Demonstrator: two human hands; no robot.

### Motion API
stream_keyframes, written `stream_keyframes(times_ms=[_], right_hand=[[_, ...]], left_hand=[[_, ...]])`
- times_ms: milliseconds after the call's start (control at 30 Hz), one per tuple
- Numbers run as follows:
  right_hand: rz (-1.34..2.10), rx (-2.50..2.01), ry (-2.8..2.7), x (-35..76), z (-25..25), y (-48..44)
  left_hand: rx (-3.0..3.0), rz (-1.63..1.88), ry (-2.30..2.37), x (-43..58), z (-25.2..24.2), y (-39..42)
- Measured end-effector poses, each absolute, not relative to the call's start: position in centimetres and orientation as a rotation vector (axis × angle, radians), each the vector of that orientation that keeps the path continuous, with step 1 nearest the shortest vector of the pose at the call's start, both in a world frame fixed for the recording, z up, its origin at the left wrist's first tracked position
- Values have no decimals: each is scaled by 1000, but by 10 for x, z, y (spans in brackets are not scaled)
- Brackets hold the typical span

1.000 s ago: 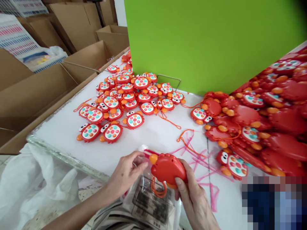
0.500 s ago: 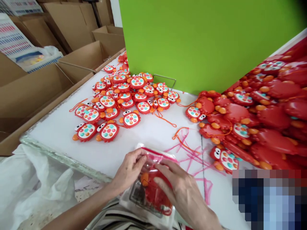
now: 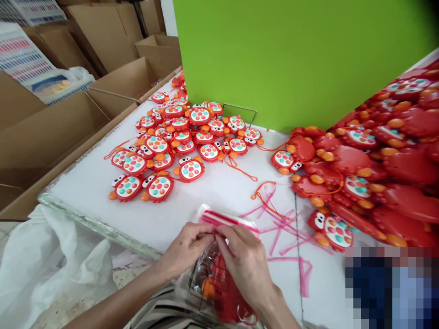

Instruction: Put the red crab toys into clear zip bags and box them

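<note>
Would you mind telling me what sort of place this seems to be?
Probably a toy packing workshop: heaps of identical red crab toys lie on the white table, cardboard cartons stand beside it, and the left hand and right hand pinch a clear zip bag with one toy inside.

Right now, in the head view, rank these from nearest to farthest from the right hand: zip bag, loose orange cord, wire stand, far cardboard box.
1. zip bag: pinched under the right hand.
2. orange cord: just beyond, slightly right.
3. wire stand: at the foot of the green board.
4. cardboard box: far back, left.
</note>
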State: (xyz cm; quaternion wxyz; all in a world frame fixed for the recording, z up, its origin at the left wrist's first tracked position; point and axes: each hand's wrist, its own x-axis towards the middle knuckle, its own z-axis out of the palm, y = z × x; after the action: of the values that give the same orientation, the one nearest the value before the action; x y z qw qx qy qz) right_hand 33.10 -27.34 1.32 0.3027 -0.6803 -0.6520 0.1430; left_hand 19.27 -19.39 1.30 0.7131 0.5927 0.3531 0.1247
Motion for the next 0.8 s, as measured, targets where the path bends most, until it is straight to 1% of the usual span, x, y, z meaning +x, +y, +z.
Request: stream_keyframes(times_ms=[133, 267, 433, 500, 600, 667, 733, 800], right_hand=[[219, -1810, -1886, 324, 15, -266], [183, -1847, -1886, 320, 15, -260], [365, -1943, -1462, 360, 9, -271], [328, -2102, -1249, 395, 5, -289], [126, -2511, -909, 452, -2, -324], [115, -2732, -706, 479, -3, -345], [101, -2806, -621, 491, -3, -358], [22, -2759, -695, 487, -2, -362]], left_hand=[[1417, 267, 817, 195, 15, -197], [1666, 265, 901, 194, 14, -201], [1757, 183, 907, 188, 15, -196], [1703, 175, 946, 184, 15, -192], [1613, 186, 968, 180, 12, -186], [1539, 193, 953, 179, 10, -183], [1480, 204, 942, 178, 8, -182], [1450, 211, 943, 177, 6, -181]])
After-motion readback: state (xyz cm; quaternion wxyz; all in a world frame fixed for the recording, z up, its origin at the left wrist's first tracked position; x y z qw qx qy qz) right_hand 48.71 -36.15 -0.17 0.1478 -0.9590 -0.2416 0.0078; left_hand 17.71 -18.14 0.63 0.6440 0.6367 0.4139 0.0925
